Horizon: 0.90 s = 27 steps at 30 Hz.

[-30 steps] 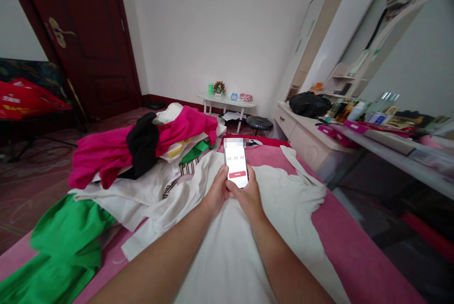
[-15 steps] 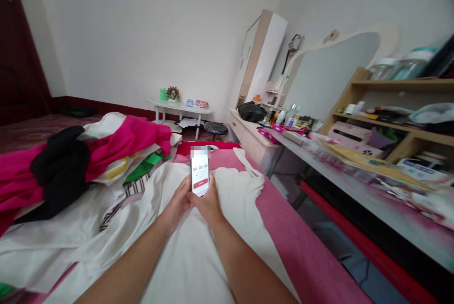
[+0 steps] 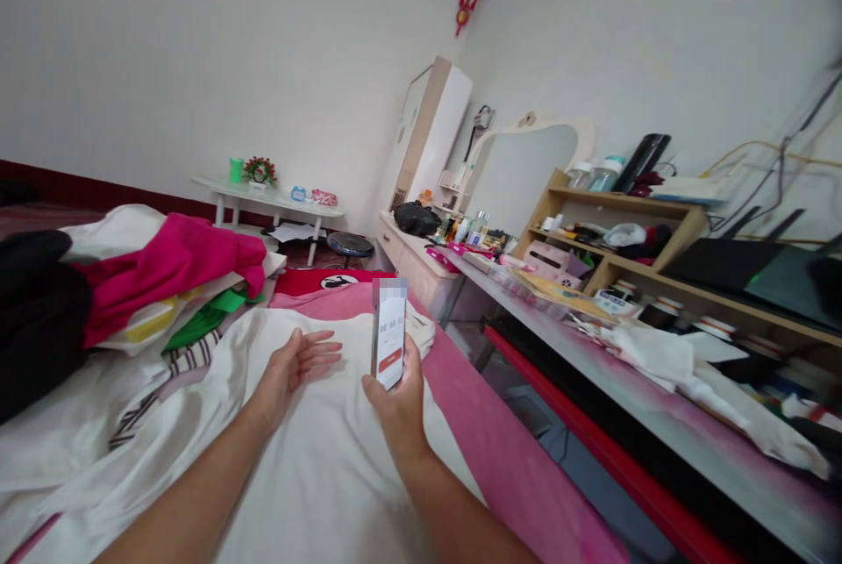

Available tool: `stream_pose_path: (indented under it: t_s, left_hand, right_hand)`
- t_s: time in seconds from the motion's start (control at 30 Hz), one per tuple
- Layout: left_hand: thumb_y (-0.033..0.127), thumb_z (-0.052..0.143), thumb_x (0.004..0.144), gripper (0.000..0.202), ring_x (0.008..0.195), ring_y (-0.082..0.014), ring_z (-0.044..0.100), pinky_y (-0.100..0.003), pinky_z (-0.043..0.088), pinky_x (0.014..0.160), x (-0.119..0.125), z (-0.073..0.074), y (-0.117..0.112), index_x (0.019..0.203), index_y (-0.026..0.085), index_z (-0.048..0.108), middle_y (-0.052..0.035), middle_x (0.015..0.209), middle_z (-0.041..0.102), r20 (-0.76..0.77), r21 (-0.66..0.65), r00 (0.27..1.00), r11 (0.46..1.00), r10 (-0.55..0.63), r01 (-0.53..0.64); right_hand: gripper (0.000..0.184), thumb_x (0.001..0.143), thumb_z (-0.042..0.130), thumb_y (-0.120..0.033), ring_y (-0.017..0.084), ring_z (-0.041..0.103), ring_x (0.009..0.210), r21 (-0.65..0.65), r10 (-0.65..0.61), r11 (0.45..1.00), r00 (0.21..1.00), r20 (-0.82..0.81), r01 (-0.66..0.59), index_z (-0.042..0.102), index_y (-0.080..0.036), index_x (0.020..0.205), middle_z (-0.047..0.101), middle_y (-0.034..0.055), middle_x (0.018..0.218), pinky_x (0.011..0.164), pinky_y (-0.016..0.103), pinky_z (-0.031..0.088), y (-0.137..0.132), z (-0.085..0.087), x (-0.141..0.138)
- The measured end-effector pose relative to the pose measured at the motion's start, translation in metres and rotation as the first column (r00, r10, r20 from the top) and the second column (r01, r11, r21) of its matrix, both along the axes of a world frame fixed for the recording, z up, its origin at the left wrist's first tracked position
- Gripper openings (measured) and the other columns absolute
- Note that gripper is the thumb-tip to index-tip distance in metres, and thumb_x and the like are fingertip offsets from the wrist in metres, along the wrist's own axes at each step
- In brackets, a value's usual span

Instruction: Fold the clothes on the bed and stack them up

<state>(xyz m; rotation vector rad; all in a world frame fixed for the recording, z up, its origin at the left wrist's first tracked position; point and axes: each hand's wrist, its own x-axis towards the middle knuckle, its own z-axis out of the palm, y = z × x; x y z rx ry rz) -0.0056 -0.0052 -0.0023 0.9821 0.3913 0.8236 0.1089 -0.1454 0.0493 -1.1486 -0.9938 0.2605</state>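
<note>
A smartphone stands upright in my right hand, thumb along its lower left edge. Its lit screen shows timer digits and a red button; the top of it is blurred out. My left hand is apart from the phone, to its left, with fingers spread and nothing in them. Under both hands lies a white cloth, spread over a pink bed cover. A pile of clothes rises to the left, with a bright pink garment and a black garment on it.
On the right runs a long desk holding a wooden shelf and much clutter. Farther back are a dresser with a mirror, a round stool and a small white table bearing a green cup.
My left hand has let go of the phone and moved left, fingers opening. The right hand now holds the phone alone, slightly farther right. The view has turned to the right.
</note>
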Motion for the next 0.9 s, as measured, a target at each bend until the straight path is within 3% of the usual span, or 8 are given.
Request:
stream_pose_path:
  t_s: [0.1,0.2,0.3,0.43,0.57,0.7,0.8,0.9]
  left_hand:
    - [0.066,0.042,0.084,0.067,0.098,-0.0285,0.066,-0.038,0.051,0.083,-0.004,0.002,-0.001,0.119,0.011,0.057,-0.0166,0.111,0.067,-0.013,0.008,1.000,1.000,0.014,-0.014]
    - [0.067,0.044,0.082,0.067,0.094,-0.0283,0.067,-0.039,0.052,0.081,-0.005,0.002,-0.002,0.117,0.012,0.059,-0.0167,0.109,0.068,-0.034,0.017,0.999,1.000,0.002,-0.001]
    - [0.067,0.046,0.082,0.067,0.091,-0.0287,0.068,-0.040,0.053,0.079,-0.005,0.000,0.000,0.117,0.011,0.060,-0.0174,0.108,0.068,-0.053,0.026,0.999,1.000,-0.005,0.007]
    - [0.066,0.045,0.082,0.067,0.089,-0.0276,0.069,-0.039,0.053,0.078,-0.003,-0.005,0.004,0.118,0.012,0.059,-0.0171,0.108,0.068,-0.070,0.033,0.997,0.999,-0.015,0.017]
    - [0.067,0.046,0.082,0.067,0.086,-0.0267,0.069,-0.038,0.054,0.076,-0.004,-0.008,0.006,0.117,0.012,0.060,-0.0166,0.106,0.069,-0.089,0.039,0.996,0.999,-0.025,0.028]
    - [0.066,0.048,0.081,0.065,0.086,-0.0262,0.069,-0.036,0.054,0.074,-0.005,-0.007,0.005,0.116,0.013,0.061,-0.0161,0.105,0.069,-0.116,0.052,0.993,0.998,-0.027,0.034]
    - [0.066,0.048,0.081,0.064,0.085,-0.0251,0.069,-0.033,0.053,0.073,-0.005,-0.006,0.005,0.115,0.013,0.061,-0.0154,0.102,0.070,-0.140,0.056,0.990,0.998,-0.025,0.033]
    - [0.066,0.049,0.081,0.063,0.085,-0.0246,0.069,-0.033,0.054,0.073,-0.005,-0.007,0.003,0.115,0.014,0.062,-0.0143,0.102,0.070,-0.139,0.073,0.990,0.997,-0.018,0.028]
  right_hand:
    - [0.075,0.059,0.069,-0.020,0.025,0.055,0.113,-0.067,-0.079,0.994,0.988,0.131,0.088,0.040,-0.018,0.128,0.057,0.0096,0.125,0.096,0.037,0.044,-0.044,0.041,0.012]
    - [0.078,0.059,0.071,-0.025,0.026,0.059,0.106,-0.169,-0.228,0.941,0.920,0.319,0.292,0.039,-0.018,0.130,0.059,0.0102,0.122,0.091,0.038,0.047,-0.092,0.090,0.025]
    - [0.081,0.057,0.072,-0.034,0.027,0.060,0.102,-0.238,-0.331,0.829,0.787,0.520,0.506,0.042,-0.018,0.131,0.060,0.0112,0.121,0.086,0.039,0.050,-0.138,0.142,0.040]
    - [0.077,0.057,0.070,-0.041,0.027,0.064,0.090,-0.345,-0.346,0.582,0.608,0.714,0.736,0.050,-0.018,0.128,0.065,0.0111,0.112,0.076,0.036,0.051,-0.191,0.190,0.069]
    - [0.076,0.055,0.070,-0.036,0.026,0.066,0.081,-0.339,-0.268,0.375,0.451,0.851,0.863,0.053,-0.015,0.126,0.069,0.0110,0.099,0.069,0.033,0.050,-0.232,0.204,0.109]
    - [0.072,0.054,0.068,-0.031,0.027,0.066,0.074,-0.348,-0.214,0.234,0.398,0.892,0.908,0.056,-0.010,0.121,0.070,0.0118,0.088,0.065,0.034,0.049,-0.263,0.202,0.143]
    - [0.068,0.051,0.068,-0.031,0.029,0.066,0.075,-0.412,-0.228,0.180,0.445,0.866,0.893,0.061,-0.010,0.116,0.071,0.0115,0.086,0.065,0.035,0.050,-0.279,0.203,0.159]
    - [0.064,0.049,0.067,-0.033,0.031,0.065,0.086,-0.476,-0.241,0.196,0.513,0.824,0.857,0.065,-0.012,0.110,0.071,0.0138,0.097,0.073,0.035,0.051,-0.291,0.206,0.165]
